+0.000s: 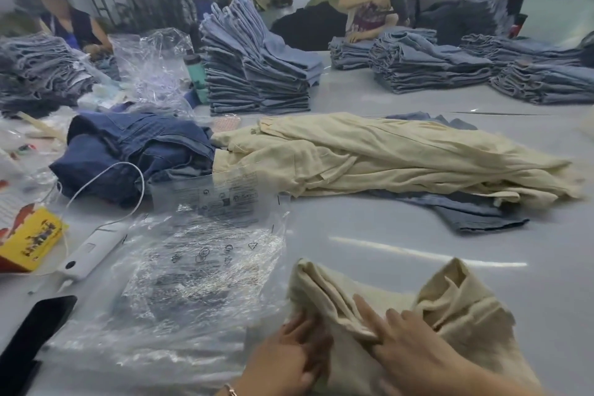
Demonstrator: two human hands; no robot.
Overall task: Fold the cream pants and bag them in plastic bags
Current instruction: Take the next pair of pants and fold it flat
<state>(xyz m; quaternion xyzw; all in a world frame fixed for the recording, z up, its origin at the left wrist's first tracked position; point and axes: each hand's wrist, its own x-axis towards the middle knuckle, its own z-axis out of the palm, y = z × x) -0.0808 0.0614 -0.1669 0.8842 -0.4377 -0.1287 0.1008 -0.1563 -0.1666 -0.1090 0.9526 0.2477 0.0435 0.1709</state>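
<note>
The right hand [414,344] lies with its fingers spread flat, pressing down on the folded cream pants [385,305] at the near edge of the table [401,235]. The left hand [289,357] rests at the left edge of the same bundle, fingers loosely open and laid against the cloth, pinching nothing that can be seen. The pants are already gathered into a compact fold, with a raised hump of fabric on the right that is not yet flat.

The step in hand looks like the last smoothing of the fold. The next move probably calls for flattening that hump, then sliding the bundle left into a bag without letting the fold spring open.

The plastic bags [193,283] lie just left of the pants, crumpled and overlapping, so one mouth must be opened first. Left of the bags sit a white device [90,254] on its cable, a dark phone [35,334] and a yellow box [32,241], which crowd that side. Farther off, a pile of unfolded cream pants [401,154] lies across the table beside a heap of dark blue garments [135,151], with stacks of folded jeans [257,74] and other workers beyond.
</note>
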